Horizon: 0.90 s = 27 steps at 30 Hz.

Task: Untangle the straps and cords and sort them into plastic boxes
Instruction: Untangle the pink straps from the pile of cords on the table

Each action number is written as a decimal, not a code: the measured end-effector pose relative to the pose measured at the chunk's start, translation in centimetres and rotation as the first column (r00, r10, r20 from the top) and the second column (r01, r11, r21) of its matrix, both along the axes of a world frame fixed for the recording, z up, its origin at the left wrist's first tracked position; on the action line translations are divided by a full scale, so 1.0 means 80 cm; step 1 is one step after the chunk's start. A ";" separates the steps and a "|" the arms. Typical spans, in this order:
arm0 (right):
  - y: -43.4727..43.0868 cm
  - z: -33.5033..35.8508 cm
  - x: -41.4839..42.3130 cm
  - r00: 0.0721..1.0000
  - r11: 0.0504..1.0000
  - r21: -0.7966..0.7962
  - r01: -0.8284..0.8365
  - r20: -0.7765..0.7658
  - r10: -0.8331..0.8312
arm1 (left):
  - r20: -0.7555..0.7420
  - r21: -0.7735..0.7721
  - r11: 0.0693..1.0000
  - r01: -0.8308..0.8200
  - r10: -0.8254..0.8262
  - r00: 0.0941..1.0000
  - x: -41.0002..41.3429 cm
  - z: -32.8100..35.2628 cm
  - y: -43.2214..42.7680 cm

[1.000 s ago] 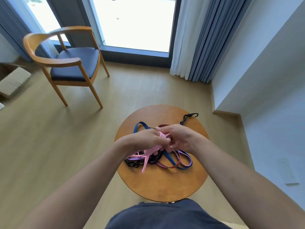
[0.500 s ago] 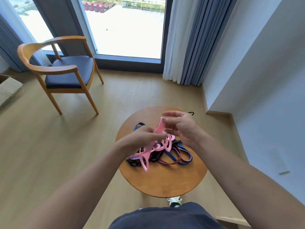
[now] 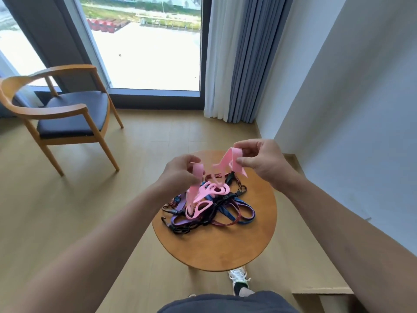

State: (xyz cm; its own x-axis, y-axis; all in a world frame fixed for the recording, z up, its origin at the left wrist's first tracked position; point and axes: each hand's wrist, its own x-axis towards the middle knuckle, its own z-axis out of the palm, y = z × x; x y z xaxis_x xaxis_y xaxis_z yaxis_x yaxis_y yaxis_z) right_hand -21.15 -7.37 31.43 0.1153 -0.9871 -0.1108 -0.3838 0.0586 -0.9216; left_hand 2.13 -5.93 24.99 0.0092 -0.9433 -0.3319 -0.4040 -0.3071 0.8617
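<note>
I had both hands up over the table (image 3: 214, 249) & apart: L hand (image 3: 180, 170) pinching one end of the pink strap (image 3: 225, 161), R hand (image 3: 259, 163) pinching the other, slightly higher. Strap ran approx L-to-R btw them, its middle sagging in loops onto the tangle (image 3: 234, 206) directly below, nearer the L hand. My read: next pull had to go upward, off the pile; no boxes in view.

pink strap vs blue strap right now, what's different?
Pink strap is held up between left hand and right hand; blue strap lies untouched on the table. Pink strap is pale and plain; blue strap is dark with stripes. Both run into the same tangle.
</note>
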 end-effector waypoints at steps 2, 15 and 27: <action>0.004 0.002 -0.011 0.985 0.998 -0.068 -0.008 -0.171 -0.004 | 0.139 -0.061 0.997 0.056 -0.047 0.989 -0.008 0.002 -0.002; 0.083 -0.004 -0.150 0.909 0.983 -0.122 0.135 -0.381 -0.172 | 0.396 -0.088 0.922 0.378 -0.316 0.862 -0.133 0.032 0.010; 0.228 0.014 -0.335 0.854 0.953 -0.171 0.252 -0.424 -0.302 | 0.621 -0.300 0.709 0.638 -0.362 0.695 -0.353 0.041 0.081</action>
